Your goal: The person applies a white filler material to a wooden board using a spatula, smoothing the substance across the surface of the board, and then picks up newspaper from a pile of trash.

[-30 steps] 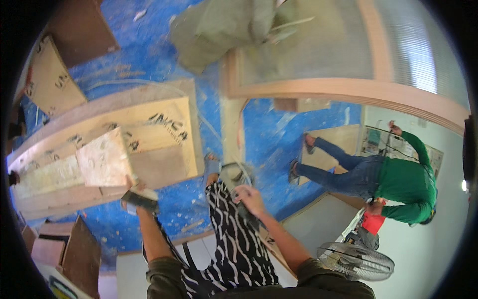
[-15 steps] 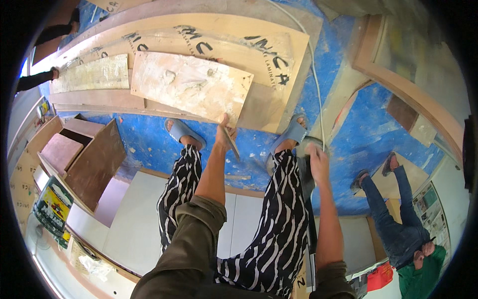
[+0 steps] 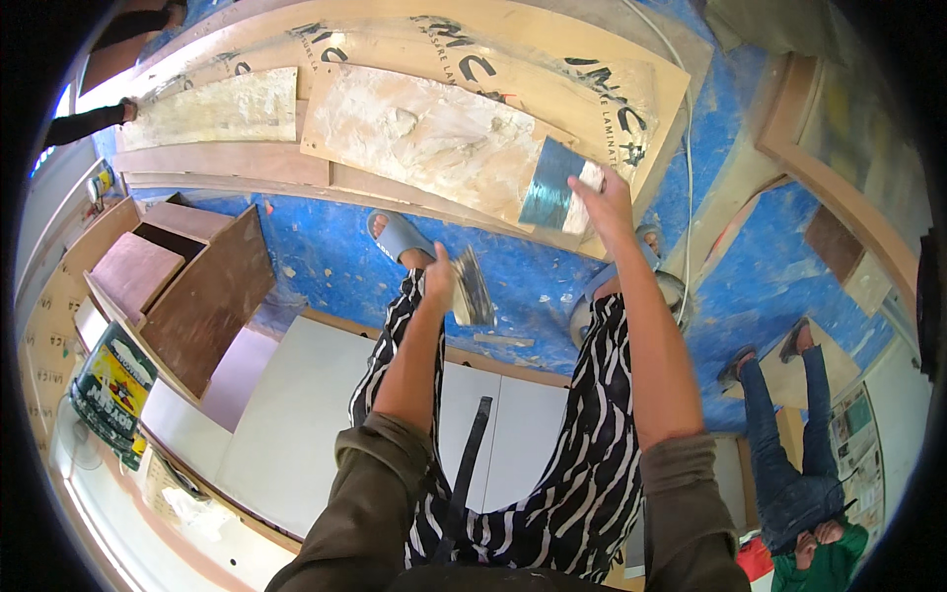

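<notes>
Grips a wide scraper point(image 3: 548, 187) over the smeared board point(image 3: 414, 133) with the right hand point(image 3: 606, 210), apparently broadside for even contact, and clasps a flat tool point(image 3: 473, 292) with the left hand point(image 3: 440, 280).

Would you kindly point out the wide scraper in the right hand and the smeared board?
Wide scraper point(image 3: 548, 185), in the head view: on its flat shiny blade.
Smeared board point(image 3: 426, 136), in the head view: on its coated face.
</notes>
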Tool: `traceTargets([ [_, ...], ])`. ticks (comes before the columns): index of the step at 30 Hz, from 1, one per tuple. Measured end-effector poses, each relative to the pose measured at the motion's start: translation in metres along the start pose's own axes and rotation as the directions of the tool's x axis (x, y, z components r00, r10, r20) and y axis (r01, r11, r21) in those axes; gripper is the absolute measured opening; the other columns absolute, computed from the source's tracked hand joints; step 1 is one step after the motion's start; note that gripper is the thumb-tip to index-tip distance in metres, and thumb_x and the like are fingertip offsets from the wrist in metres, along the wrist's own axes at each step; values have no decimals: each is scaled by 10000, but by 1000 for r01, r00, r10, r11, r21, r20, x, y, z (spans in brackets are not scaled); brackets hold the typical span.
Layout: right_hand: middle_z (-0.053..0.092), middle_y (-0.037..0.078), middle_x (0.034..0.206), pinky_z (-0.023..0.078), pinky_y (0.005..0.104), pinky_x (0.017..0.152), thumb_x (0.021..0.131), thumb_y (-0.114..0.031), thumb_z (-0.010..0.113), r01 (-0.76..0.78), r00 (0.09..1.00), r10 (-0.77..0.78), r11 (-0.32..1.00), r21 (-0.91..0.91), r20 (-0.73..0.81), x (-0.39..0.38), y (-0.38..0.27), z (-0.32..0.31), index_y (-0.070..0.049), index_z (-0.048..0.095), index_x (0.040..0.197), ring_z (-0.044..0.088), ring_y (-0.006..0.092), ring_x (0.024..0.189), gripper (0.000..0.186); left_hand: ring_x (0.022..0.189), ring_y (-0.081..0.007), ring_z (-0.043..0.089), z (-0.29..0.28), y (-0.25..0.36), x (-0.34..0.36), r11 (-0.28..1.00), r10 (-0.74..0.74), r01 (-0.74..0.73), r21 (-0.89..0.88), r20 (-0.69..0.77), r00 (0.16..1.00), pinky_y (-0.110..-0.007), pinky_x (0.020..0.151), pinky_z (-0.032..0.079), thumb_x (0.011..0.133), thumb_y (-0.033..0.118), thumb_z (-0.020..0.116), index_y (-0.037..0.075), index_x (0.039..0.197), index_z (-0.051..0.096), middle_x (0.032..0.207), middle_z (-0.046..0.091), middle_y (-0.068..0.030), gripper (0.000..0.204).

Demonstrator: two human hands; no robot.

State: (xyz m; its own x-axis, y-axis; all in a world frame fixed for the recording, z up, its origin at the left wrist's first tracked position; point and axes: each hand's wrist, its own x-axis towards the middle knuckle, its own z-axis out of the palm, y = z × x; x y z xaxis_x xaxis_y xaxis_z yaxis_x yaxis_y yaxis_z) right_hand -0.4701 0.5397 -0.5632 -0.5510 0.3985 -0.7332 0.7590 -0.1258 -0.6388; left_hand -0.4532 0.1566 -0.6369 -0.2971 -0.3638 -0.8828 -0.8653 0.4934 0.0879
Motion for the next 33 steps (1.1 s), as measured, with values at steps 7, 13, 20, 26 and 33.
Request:
traceTargets([
  [7,665,239,968,507,406,773,800,-193,737,65,971,-122,962,-265,-207,76,31,31,-22,537,1149,666,356,869,437,1038,-262,612,-46,136,69,871,163,-13,-491,264,951,-410,891,514,929,708,339,-68,1335,450,1189,589,-153,883],
  [13,680,224,910,503,422,759,776,-259,785,113,939,-205,943,-312,-278,96,39,46,-37,558,1104,673,360,871,456,943,-204,621,-56,159,93,866,382,-417,-276,-173,908,-340,827,506,913,619,523,-64,1191,575,1072,643,-140,740],
  [20,675,182,741,504,397,672,767,-239,802,127,928,-248,913,-388,-280,94,27,52,-29,566,1033,665,319,688,413,843,-126,609,-53,143,46,850,472,-469,-242,-49,880,-282,750,484,802,217,801,-66,1062,655,947,694,-103,411],
  [26,662,196,771,491,410,676,789,-231,780,182,947,-274,889,-419,-170,94,7,68,-40,559,1016,656,331,717,371,780,-167,626,-48,125,60,854,474,-489,-177,-121,872,-297,760,494,756,209,833,-94,1033,671,932,709,-121,441],
  [33,681,196,819,499,412,691,809,-240,764,230,944,-305,879,-417,-122,100,-13,112,-47,554,1030,669,347,760,361,919,-255,617,-43,125,63,862,494,-505,-44,-150,856,-410,953,381,730,343,832,-59,1001,702,906,708,-196,502],
])
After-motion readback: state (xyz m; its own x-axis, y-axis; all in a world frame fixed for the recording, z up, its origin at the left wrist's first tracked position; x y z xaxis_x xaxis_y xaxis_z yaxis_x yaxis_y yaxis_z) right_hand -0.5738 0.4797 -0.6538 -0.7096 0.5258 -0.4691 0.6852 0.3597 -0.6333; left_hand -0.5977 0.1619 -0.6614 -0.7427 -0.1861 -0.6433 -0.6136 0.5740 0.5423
